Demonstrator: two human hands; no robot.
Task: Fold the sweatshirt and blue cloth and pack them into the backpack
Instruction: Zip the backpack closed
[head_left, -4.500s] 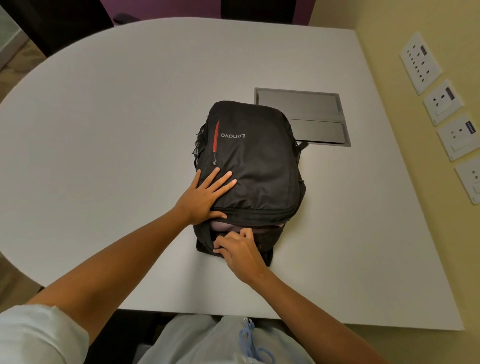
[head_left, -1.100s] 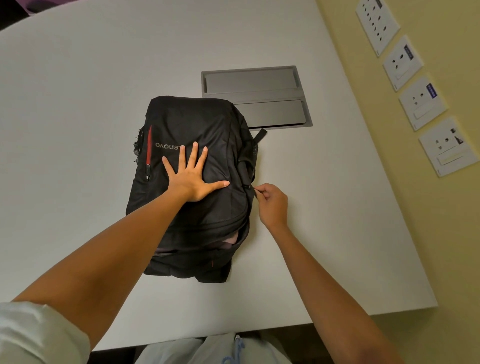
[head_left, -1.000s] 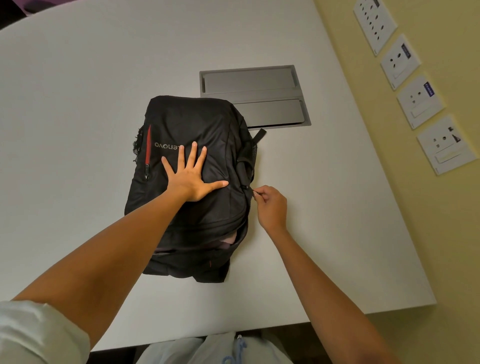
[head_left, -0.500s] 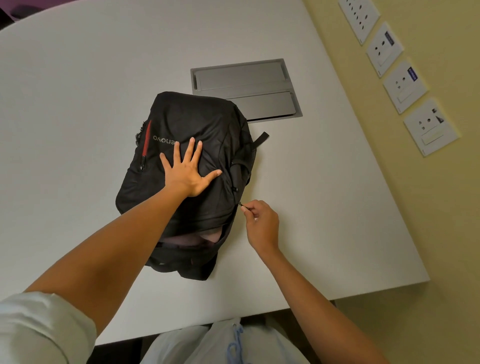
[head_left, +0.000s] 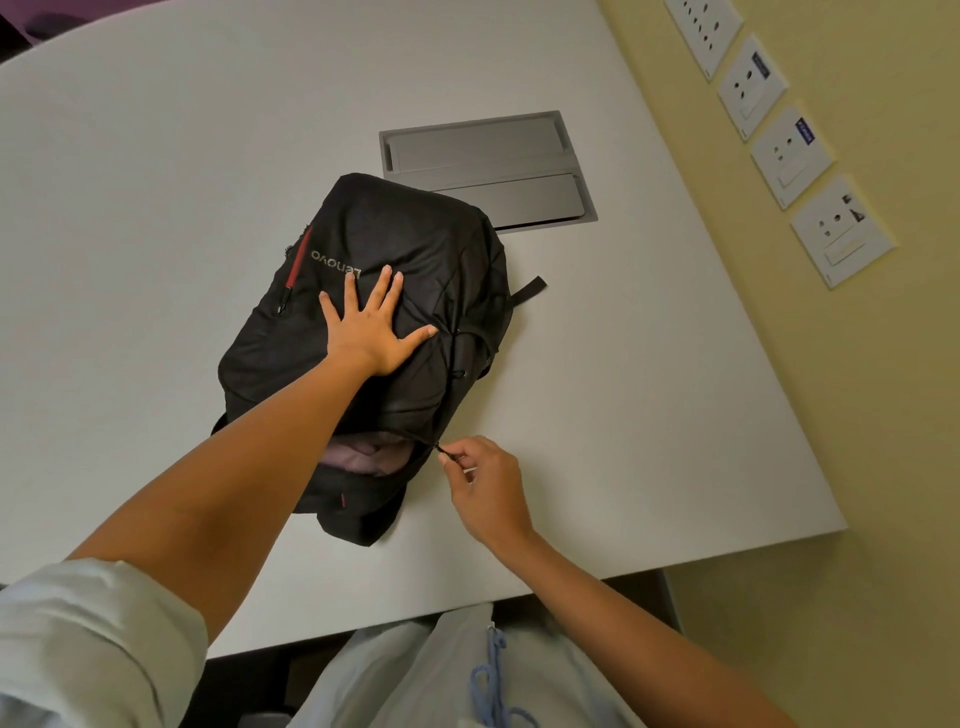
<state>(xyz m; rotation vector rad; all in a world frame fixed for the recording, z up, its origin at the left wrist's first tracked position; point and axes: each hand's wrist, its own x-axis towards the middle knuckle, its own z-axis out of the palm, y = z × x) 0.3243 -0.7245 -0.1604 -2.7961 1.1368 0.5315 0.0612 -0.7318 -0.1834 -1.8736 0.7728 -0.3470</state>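
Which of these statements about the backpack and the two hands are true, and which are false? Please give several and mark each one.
1. The left hand lies flat, fingers spread, on the black backpack. True.
2. The right hand pinches the zipper pull at the backpack's near right edge. True.
3. The main opening is zipped fully shut. False: a gap is open, and pale pinkish cloth shows inside.
4. The backpack stands upright. False: it lies flat on the white table.
5. A grey metal hatch is set in the table beyond the backpack. True.
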